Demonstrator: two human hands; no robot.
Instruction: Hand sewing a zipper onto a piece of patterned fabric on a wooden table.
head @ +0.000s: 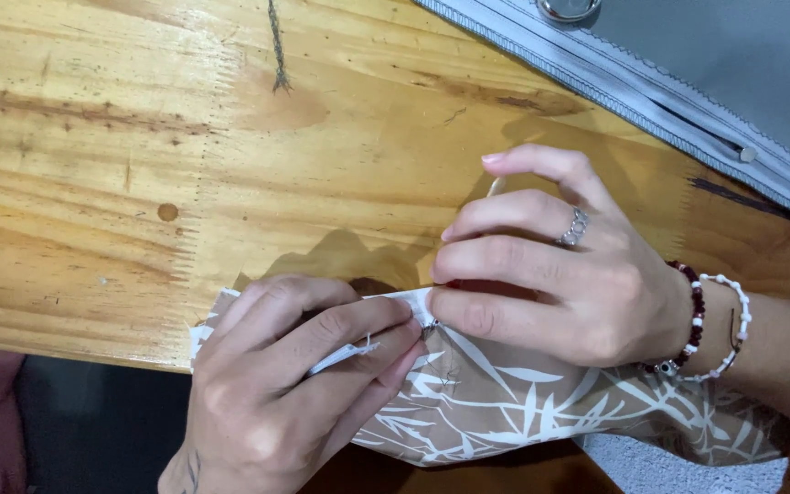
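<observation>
A piece of brown fabric with a white leaf print lies over the near edge of a wooden table. My left hand pinches its folded white edge from the left, fingers curled over the cloth. My right hand, wearing a ring and two bead bracelets, meets it from the right, thumb and forefinger pressed on the same folded edge. A small red-tipped thing shows between the right fingers; I cannot tell what it is. The fingertips of both hands touch at the fold.
A grey padded mat with a stitched border covers the table's far right corner, a round metal piece on it. A thin dark thread lies on the wood at the top. A grey textured surface shows below the fabric.
</observation>
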